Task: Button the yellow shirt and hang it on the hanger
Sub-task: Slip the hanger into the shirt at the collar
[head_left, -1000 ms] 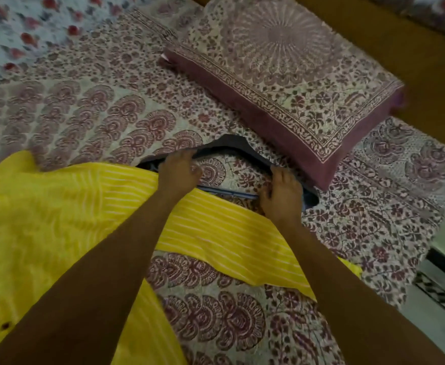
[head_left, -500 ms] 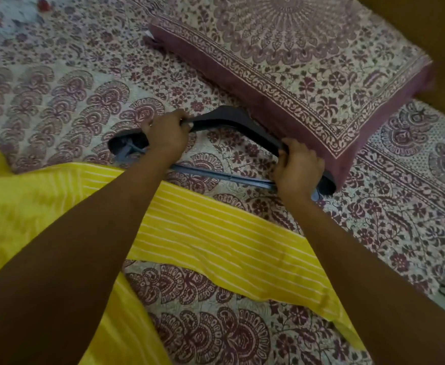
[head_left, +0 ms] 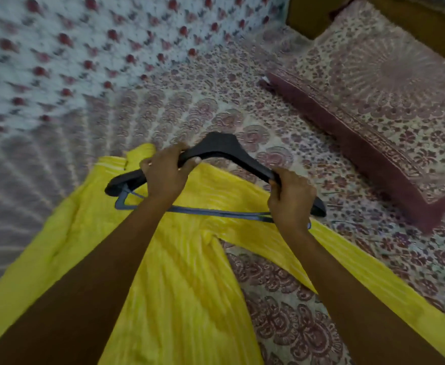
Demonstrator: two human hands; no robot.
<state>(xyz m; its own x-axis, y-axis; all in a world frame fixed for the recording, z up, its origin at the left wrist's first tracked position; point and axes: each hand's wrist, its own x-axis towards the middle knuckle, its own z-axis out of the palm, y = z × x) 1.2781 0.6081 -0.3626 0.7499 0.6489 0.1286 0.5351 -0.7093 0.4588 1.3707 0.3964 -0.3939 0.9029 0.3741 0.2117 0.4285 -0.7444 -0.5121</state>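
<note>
shirt (head_left: 179,272): spread on the bed (head_left: 216,106), lower centre of frame
hanger (head_left: 216,151): mid-frame, over the shirt's upper end
pillow (head_left: 379,96): upper right, on the bed
blanket (head_left: 58,48): upper left

bedsheet (head_left: 216,106): maroon floral print | pillow (head_left: 374,96): matching, far right | blanket (head_left: 58,48): red-dotted white, far left

- You have one black plastic hanger (head_left: 224,150) with a thin blue lower bar.
- You have one yellow striped cotton shirt (head_left: 189,272) spread on the bed.
- You have two bare hands in view, left hand (head_left: 166,172) and right hand (head_left: 291,198).
- You can count one maroon block-printed pillow (head_left: 374,101).
- You see two bedcovers: one maroon paisley-printed sheet (head_left: 195,106), one white quilt with red flowers (head_left: 71,48).
</note>
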